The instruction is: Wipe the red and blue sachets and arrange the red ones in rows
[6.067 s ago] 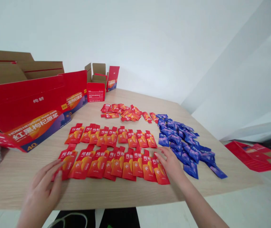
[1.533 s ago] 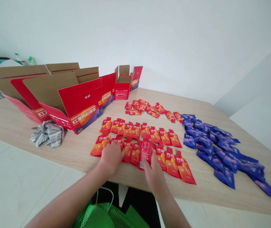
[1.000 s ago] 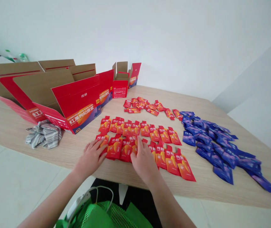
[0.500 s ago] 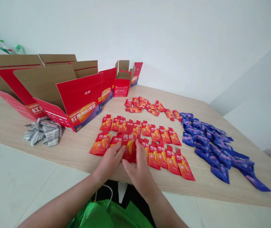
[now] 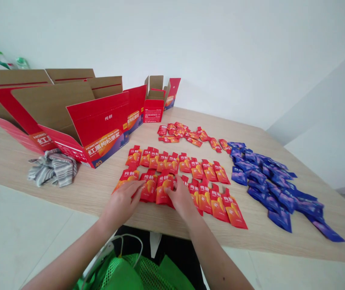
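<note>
Two rows of red spout pouches with orange fruit pictures lie face up on the table. My left hand [image 5: 124,201] is over the near-left pouch [image 5: 130,174], partly hiding it, with its fingers extended toward the neighbouring pouch [image 5: 149,186]. It holds nothing that I can see. A red pouch [image 5: 163,186] lies in the near row between my hands. My right hand [image 5: 183,198] has its thumb on that pouch's right side, with the fingers at its edge. Part of the pouch just to the right is hidden behind this hand.
Open red cartons [image 5: 107,133] stand at left, with smaller open boxes [image 5: 153,110] at the back. A striped grey cloth [image 5: 53,168] lies by the cartons. Loose red pouches [image 5: 180,132] are scattered behind the rows; a pile of blue pouches [image 5: 263,177] lies at right on the wooden table [image 5: 311,245].
The red pouch held between both hands has come down flat into the near row. My left hand has moved off it to the left; my right hand stays at its right side.
</note>
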The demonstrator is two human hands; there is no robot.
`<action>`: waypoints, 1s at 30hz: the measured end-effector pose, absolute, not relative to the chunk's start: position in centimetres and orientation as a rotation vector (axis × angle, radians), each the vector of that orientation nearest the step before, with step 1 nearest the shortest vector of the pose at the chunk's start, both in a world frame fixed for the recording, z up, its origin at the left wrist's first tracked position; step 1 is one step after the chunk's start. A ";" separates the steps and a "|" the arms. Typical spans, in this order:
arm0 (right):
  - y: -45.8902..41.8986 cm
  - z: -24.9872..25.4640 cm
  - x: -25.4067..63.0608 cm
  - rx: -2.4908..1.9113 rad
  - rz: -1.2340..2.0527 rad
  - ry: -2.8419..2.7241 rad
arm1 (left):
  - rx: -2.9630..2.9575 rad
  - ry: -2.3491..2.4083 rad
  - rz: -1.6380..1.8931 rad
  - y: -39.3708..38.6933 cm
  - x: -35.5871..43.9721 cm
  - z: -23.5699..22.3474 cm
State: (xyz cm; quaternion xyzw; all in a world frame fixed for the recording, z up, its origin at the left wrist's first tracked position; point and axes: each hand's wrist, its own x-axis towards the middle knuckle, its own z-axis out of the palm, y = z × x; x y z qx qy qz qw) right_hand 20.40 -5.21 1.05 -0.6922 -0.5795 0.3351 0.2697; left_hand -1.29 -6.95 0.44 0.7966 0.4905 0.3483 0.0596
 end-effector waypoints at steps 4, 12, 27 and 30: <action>-5.7 1.7 19.6 -2.053 0.743 -1.791 | 2.482 1.430 1.074 -8.1 -2.1 0.2; -5.7 3.1 21.7 -2.082 0.539 -1.864 | 2.586 1.510 1.180 -9.2 -4.3 -0.4; 16.2 4.0 28.3 -1.904 0.170 -2.282 | 2.521 1.991 1.409 -8.2 -7.3 -5.3; 20.7 3.7 26.3 -1.826 0.154 -2.470 | 2.553 1.997 1.435 -8.4 -7.3 -4.8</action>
